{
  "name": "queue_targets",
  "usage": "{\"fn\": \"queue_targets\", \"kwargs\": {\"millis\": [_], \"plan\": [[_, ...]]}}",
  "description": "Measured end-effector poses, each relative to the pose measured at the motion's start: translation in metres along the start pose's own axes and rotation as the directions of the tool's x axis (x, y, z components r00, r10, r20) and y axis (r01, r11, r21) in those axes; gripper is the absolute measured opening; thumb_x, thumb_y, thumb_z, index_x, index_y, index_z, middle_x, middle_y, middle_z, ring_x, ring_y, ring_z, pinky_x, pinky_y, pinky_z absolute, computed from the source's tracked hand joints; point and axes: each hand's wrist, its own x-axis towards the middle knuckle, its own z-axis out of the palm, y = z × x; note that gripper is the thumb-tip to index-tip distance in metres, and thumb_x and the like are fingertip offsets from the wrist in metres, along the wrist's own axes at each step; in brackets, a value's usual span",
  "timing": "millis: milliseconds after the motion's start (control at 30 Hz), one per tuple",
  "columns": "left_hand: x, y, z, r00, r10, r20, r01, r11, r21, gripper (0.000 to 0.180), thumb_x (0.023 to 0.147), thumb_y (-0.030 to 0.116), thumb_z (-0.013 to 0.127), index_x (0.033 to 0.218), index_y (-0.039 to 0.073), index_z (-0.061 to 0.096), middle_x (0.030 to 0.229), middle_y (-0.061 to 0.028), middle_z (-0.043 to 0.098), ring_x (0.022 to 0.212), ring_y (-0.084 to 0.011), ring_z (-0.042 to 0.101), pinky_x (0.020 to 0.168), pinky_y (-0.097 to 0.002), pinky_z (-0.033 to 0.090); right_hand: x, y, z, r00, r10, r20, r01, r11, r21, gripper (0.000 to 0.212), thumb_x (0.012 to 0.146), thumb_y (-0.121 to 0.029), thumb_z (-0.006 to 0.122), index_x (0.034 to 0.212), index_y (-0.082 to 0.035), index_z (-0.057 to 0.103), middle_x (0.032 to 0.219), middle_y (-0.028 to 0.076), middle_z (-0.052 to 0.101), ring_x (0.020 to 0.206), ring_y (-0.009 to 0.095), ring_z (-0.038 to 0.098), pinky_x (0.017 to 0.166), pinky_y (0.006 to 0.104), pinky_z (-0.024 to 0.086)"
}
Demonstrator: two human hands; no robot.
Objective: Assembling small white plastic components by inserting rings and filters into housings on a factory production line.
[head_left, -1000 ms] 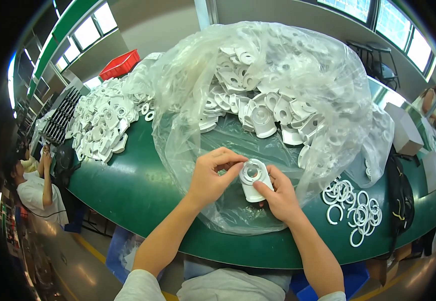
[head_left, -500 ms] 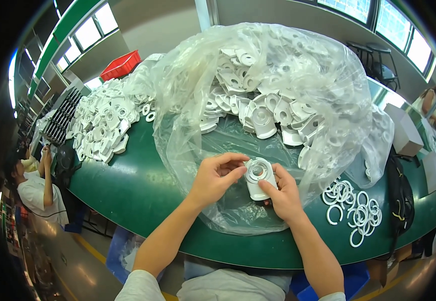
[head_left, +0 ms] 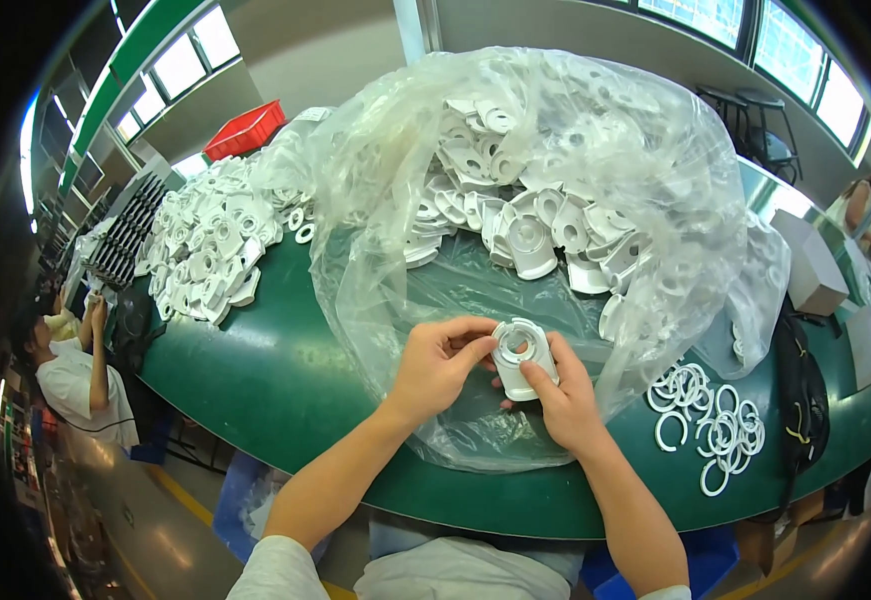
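Note:
My right hand [head_left: 567,402] grips a white plastic part [head_left: 521,383] with a round ringed opening at its upper end and a flat rounded lower end. The right thumb lies across its front face, with the fingers mostly hidden behind. My left hand [head_left: 439,368] is closed, thumb and forefinger pinching the part's upper left rim beside the opening. Both hands hover over the front of a clear plastic bag [head_left: 475,440], inside which many similar white parts [head_left: 530,248] are heaped.
Loose white rings [head_left: 723,430] lie at right on the green table [head_left: 255,380]. A pile of white parts [head_left: 205,240] covers the left side, near a red crate [head_left: 245,130]. At right stand a white box [head_left: 810,265] and a black bag [head_left: 800,400]. Another person [head_left: 80,375] sits far left.
My left thumb and forefinger have closed in on the part's upper left rim. The part stays in my right hand, almost in the same place.

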Motion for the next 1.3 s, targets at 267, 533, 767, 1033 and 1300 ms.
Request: {"fn": "queue_targets", "kwargs": {"millis": [267, 533, 767, 1033, 1300], "plan": [[-0.006, -0.001, 0.007, 0.998, 0.019, -0.064, -0.014, 0.996, 0.083, 0.016, 0.087, 0.000, 0.057, 0.101, -0.006, 0.063, 0.087, -0.0087, 0.067, 0.074, -0.0114, 0.063, 0.068, -0.0239, 0.052, -0.003, -0.003, 0.000, 1.000, 0.006, 0.028, -0.006, 1.000, -0.002, 0.022, 0.095, -0.008, 0.044, 0.115, 0.001, 0.044, 0.103, 0.015, 0.060, 0.078, 0.020, 0.065, 0.059, 0.0283, 0.055], [-0.001, 0.000, 0.005, 1.000, -0.006, 0.012, 0.007, 0.996, -0.091, 0.019, 0.086, -0.001, 0.058, 0.104, -0.006, 0.062, 0.089, -0.0090, 0.067, 0.079, -0.0112, 0.063, 0.070, -0.0243, 0.052, 0.001, 0.004, -0.001, 1.000, -0.018, 0.006, 0.018, 0.999, 0.031, 0.023, 0.095, -0.008, 0.044, 0.116, 0.001, 0.044, 0.100, 0.016, 0.060, 0.076, 0.020, 0.065, 0.057, 0.0292, 0.056], [-0.005, 0.004, 0.008, 1.000, -0.009, -0.005, 0.009, 1.000, 0.005, 0.023, 0.085, -0.001, 0.060, 0.107, -0.005, 0.061, 0.092, -0.0092, 0.067, 0.081, -0.0117, 0.062, 0.070, -0.0243, 0.051, 0.000, -0.001, -0.003, 0.999, 0.024, 0.028, -0.027, 0.992, 0.123, 0.022, 0.095, -0.008, 0.043, 0.115, 0.001, 0.043, 0.100, 0.016, 0.059, 0.076, 0.020, 0.065, 0.050, 0.0265, 0.051], [-0.002, 0.003, 0.004, 0.999, -0.009, -0.049, 0.011, 1.000, 0.030, 0.015, 0.087, 0.004, 0.060, 0.098, -0.005, 0.065, 0.081, -0.0075, 0.067, 0.070, -0.0099, 0.061, 0.064, -0.0225, 0.050, -0.002, 0.002, 0.002, 0.999, -0.048, 0.005, 0.048, 0.998, -0.042, 0.020, 0.094, -0.007, 0.043, 0.113, 0.001, 0.044, 0.099, 0.014, 0.059, 0.077, 0.019, 0.064, 0.051, 0.0245, 0.050], [-0.004, 0.005, 0.006, 0.998, 0.024, -0.059, -0.023, 1.000, 0.021, 0.016, 0.087, 0.003, 0.059, 0.099, -0.006, 0.065, 0.084, -0.0088, 0.067, 0.071, -0.0121, 0.062, 0.065, -0.0238, 0.051, -0.001, 0.001, 0.000, 0.999, -0.031, 0.014, 0.030, 0.999, 0.020, 0.020, 0.094, -0.007, 0.044, 0.112, 0.002, 0.045, 0.100, 0.015, 0.059, 0.078, 0.019, 0.065, 0.050, 0.0251, 0.051]]}}
